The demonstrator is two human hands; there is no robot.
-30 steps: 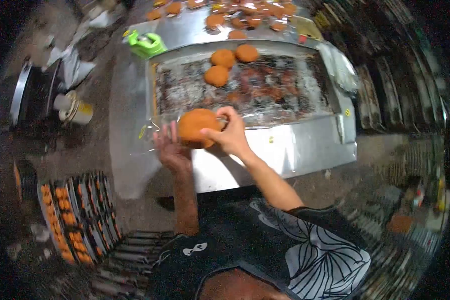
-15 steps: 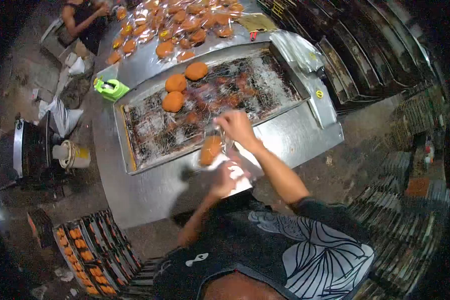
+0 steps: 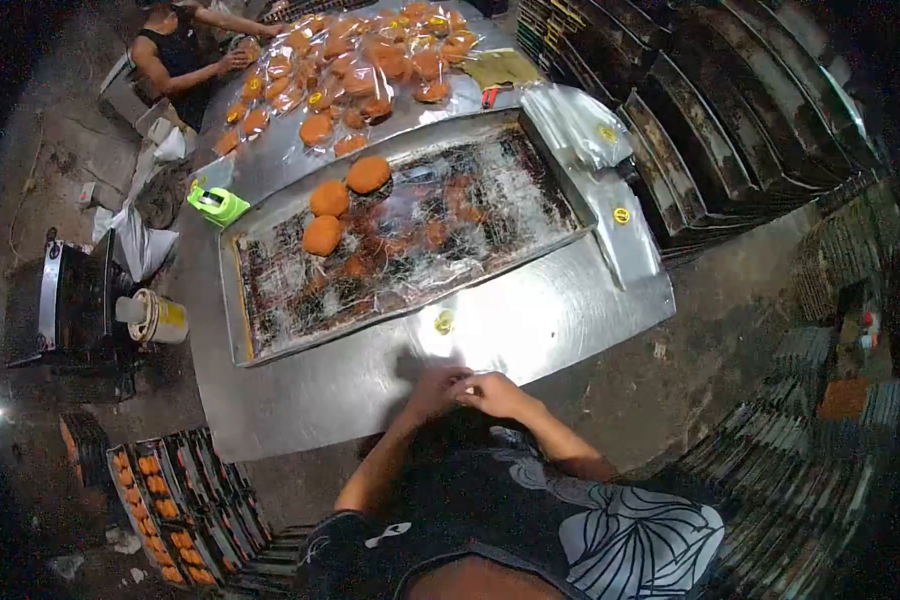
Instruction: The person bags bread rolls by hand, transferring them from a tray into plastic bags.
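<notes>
Roughly, w/ the tray (image 3: 232, 300) as ref: only 3 bare buns (image 3: 322, 235) sit on it, bunched toward its far-left corner. The rest of the tray shows crumbs & greasy film. Past its far side lies a wide spread of bagged buns (image 3: 360, 60) in clear wrap w/ yellow stickers, so by my read most of the batch is wrapped and 3 pcs remain.

Left hand (image 3: 432, 385) & right hand (image 3: 492, 393) meet on the tray's near side, at the desk (image 3: 300, 390) edge by the body. Fingers of both are curled in and touching each other. Can't tell what they pinch, if anything.

Desk is bare steel w/ glare. A loose yellow sticker (image 3: 444, 322) lies just near of the tray, a green tape dispenser (image 3: 217, 205) sits at its left-far corner, and clear bags (image 3: 580, 120) lie to its right.

Room is dim w/ a rough floor. Stacked dark pans (image 3: 730, 130) stand right of the tray, a white tub (image 3: 155, 318) left of it, and floor crates (image 3: 160, 500) of buns near-left. A co-worker (image 3: 175, 55) is far-left, hands at the bagged buns.
</notes>
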